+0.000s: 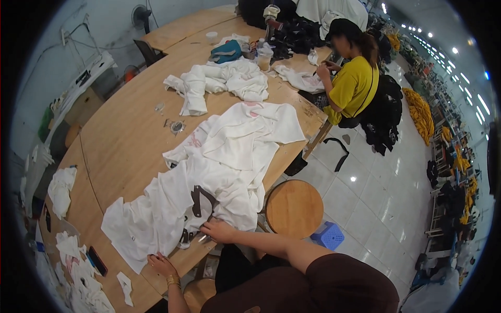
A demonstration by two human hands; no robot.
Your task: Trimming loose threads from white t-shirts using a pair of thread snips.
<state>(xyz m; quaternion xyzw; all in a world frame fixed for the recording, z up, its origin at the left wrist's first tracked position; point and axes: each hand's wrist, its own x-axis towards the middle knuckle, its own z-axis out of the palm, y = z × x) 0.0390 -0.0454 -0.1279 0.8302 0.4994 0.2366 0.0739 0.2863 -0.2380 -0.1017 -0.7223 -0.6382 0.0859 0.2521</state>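
Note:
A long heap of white garments (229, 148) lies along the near edge of the table. At its near left end, my left hand (164, 265), with bracelets at the wrist, pinches the hem of a white garment (146, 219). My right hand (219, 230) rests beside the heap at the table edge, its fingers closed. A small shiny tool (203, 238) juts from these fingers; it is too small to tell its exact kind. Between the hands lie dark pieces (186, 237) partly under the cloth. A dark brown strip (197, 202) shows on the white fabric.
More white garments (229, 78) lie farther up the wooden table (125, 130). A phone (97, 261) and white scraps (125, 288) are at left. A round stool (295, 208) and a blue plastic stool (330, 236) stand right. A person in yellow (355, 86) handles white cloth beyond.

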